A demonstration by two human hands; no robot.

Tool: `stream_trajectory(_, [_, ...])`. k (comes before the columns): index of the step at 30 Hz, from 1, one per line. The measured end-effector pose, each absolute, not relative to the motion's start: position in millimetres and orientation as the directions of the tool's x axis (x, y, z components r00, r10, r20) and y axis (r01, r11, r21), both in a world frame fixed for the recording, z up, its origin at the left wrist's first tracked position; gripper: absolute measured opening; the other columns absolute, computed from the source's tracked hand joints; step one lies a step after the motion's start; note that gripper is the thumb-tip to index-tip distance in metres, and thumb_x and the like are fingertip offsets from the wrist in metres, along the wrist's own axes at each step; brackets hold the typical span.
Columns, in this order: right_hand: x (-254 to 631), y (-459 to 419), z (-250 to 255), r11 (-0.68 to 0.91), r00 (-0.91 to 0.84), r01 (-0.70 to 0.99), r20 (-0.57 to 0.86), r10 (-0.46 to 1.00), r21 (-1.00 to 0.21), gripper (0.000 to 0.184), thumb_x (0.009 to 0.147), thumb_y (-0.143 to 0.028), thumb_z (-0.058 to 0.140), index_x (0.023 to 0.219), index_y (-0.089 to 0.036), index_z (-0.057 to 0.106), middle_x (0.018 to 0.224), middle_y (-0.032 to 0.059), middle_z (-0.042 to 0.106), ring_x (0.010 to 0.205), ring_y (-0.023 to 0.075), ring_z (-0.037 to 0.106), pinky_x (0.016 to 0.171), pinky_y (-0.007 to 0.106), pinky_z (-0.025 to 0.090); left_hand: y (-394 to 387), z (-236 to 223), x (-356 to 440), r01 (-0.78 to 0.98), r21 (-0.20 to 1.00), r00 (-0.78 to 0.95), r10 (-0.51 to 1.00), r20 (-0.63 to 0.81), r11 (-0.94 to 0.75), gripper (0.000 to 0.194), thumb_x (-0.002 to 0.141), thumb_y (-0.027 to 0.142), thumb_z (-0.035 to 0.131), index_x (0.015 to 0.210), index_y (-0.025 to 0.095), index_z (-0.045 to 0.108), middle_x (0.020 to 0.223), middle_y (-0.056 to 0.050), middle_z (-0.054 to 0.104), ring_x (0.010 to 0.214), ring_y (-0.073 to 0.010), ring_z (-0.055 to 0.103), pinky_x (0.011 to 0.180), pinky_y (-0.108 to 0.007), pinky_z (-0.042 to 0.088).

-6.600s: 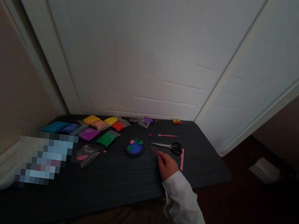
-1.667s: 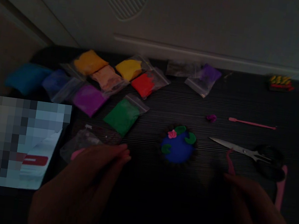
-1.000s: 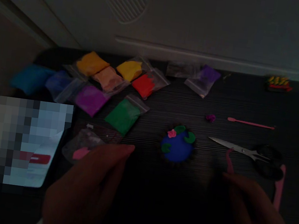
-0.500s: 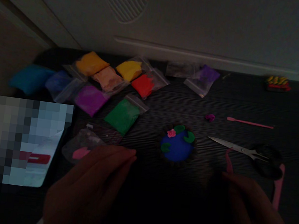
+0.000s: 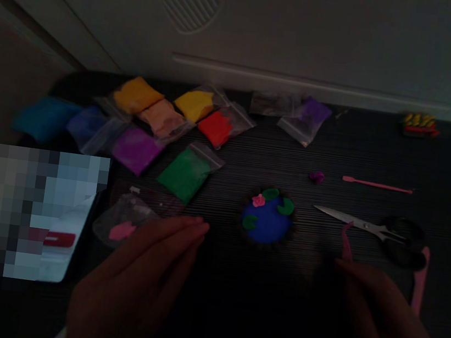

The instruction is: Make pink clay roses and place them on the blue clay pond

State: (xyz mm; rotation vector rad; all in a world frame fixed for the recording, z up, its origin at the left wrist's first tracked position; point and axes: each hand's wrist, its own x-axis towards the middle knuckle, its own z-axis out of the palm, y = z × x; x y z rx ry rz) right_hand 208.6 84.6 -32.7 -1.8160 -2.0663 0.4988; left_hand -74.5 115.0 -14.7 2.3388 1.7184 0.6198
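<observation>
My left hand [image 5: 133, 284] hovers at the lower left with thumb and fingertips pressed together. Whatever may be between them is hidden or too small to name. At the lower right my right hand [image 5: 390, 324] pinches pink curved tweezers [image 5: 347, 243], their bent tip pointing up. Between the hands lies a round clay pond [image 5: 267, 225], blue with a dark scalloped rim. On it are green lily pads [image 5: 286, 207] and a pink flower [image 5: 258, 200]. Behind the tweezers lie black-handled scissors [image 5: 367, 227]. A plastic bag with pink clay [image 5: 122, 230] is partly covered by my left hand.
Bags of coloured clay, among them green [image 5: 185, 175], magenta [image 5: 137, 149] and red [image 5: 215, 129], lie toward the back left. A partly blurred phone [image 5: 57, 263] lies left. A purple clay bit [image 5: 316, 176], pink stick tool [image 5: 377, 184] and pink handle [image 5: 419, 283] lie right.
Since the earliest frame the view has moved closer and my left hand has come in. Over the last second my left fingertips drift slightly right; my right hand with the tweezers stays nearly still.
</observation>
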Motion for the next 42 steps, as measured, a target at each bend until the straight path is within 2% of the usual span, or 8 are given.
stream_trajectory(6, [209, 84, -34, 0.117, -0.122, 0.868, 0.021, 0.992, -0.482, 0.025, 0.079, -0.020, 0.043, 0.103, -0.023, 0.051, 0.096, 0.0026, 0.058, 0.083, 0.0141, 0.057, 0.067, 0.023, 0.045, 107, -19, -81, 0.869, 0.427, 0.180, 0.963, 0.202, -0.251, 0.028, 0.074, 0.025, 0.054, 0.102, 0.025, 0.052, 0.093, 0.001, 0.060, 0.085, -0.0139, 0.057, 0.082, -0.028, 0.045])
stream_trajectory(9, [209, 85, -33, 0.120, -0.126, 0.860, 0.022, 0.992, -0.496, 0.024, 0.079, -0.020, 0.043, 0.102, -0.023, 0.051, 0.095, 0.0021, 0.058, 0.084, 0.0133, 0.057, 0.067, 0.022, 0.044, 105, -19, -85, 0.880, 0.436, 0.149, 0.981, 0.122, -0.188, 0.025, 0.073, 0.029, 0.055, 0.097, 0.027, 0.053, 0.091, 0.002, 0.060, 0.083, -0.0143, 0.057, 0.079, -0.029, 0.045])
stream_trajectory(11, [208, 85, -32, 0.112, -0.120, 0.858, 0.016, 0.993, -0.501, 0.024, 0.079, -0.020, 0.043, 0.102, -0.023, 0.051, 0.094, 0.0019, 0.058, 0.083, 0.0133, 0.057, 0.067, 0.022, 0.044, 108, -18, -86, 0.869, 0.449, 0.181, 0.978, 0.105, -0.209, 0.019, 0.073, 0.028, 0.055, 0.091, 0.026, 0.054, 0.084, 0.003, 0.061, 0.077, -0.0130, 0.057, 0.071, -0.026, 0.047])
stream_trajectory(14, [207, 85, -32, 0.089, -0.095, 0.856, 0.013, 0.995, -0.509, 0.024, 0.080, -0.020, 0.042, 0.102, -0.023, 0.051, 0.094, 0.0020, 0.058, 0.083, 0.0135, 0.057, 0.067, 0.023, 0.044, 112, -17, -83, 0.848, 0.452, 0.231, 0.961, 0.154, -0.276, 0.012, 0.072, 0.028, 0.056, 0.083, 0.024, 0.054, 0.075, 0.004, 0.061, 0.068, -0.0113, 0.057, 0.063, -0.024, 0.047])
stream_trajectory(19, [206, 84, -33, 0.078, -0.086, 0.855, 0.009, 0.996, -0.513, 0.023, 0.080, -0.020, 0.043, 0.102, -0.024, 0.051, 0.095, 0.0009, 0.057, 0.084, 0.0120, 0.055, 0.070, 0.021, 0.042, 114, -15, -77, 0.853, 0.482, 0.155, 0.979, 0.130, -0.199, 0.010, 0.071, 0.027, 0.057, 0.079, 0.023, 0.053, 0.074, 0.003, 0.059, 0.071, -0.0120, 0.056, 0.066, -0.026, 0.045])
stream_trajectory(30, [208, 84, -32, 0.125, -0.127, 0.855, 0.031, 0.991, -0.503, 0.024, 0.080, -0.020, 0.042, 0.102, -0.023, 0.051, 0.094, 0.0023, 0.057, 0.082, 0.0126, 0.056, 0.067, 0.022, 0.044, 116, -14, -73, 0.810, 0.544, 0.167, 0.975, 0.149, -0.222, 0.012, 0.068, 0.023, 0.061, 0.074, 0.022, 0.050, 0.071, 0.003, 0.057, 0.071, -0.0114, 0.055, 0.065, -0.027, 0.046])
stream_trajectory(42, [208, 84, -33, 0.092, -0.092, 0.868, 0.024, 0.995, -0.487, 0.023, 0.080, -0.022, 0.043, 0.101, -0.023, 0.052, 0.095, 0.0020, 0.058, 0.082, 0.0140, 0.057, 0.067, 0.024, 0.044, 117, -12, -69, 0.794, 0.559, 0.186, 0.971, 0.151, -0.239, 0.014, 0.066, 0.018, 0.063, 0.068, 0.020, 0.050, 0.069, 0.002, 0.057, 0.071, -0.0115, 0.055, 0.064, -0.026, 0.046])
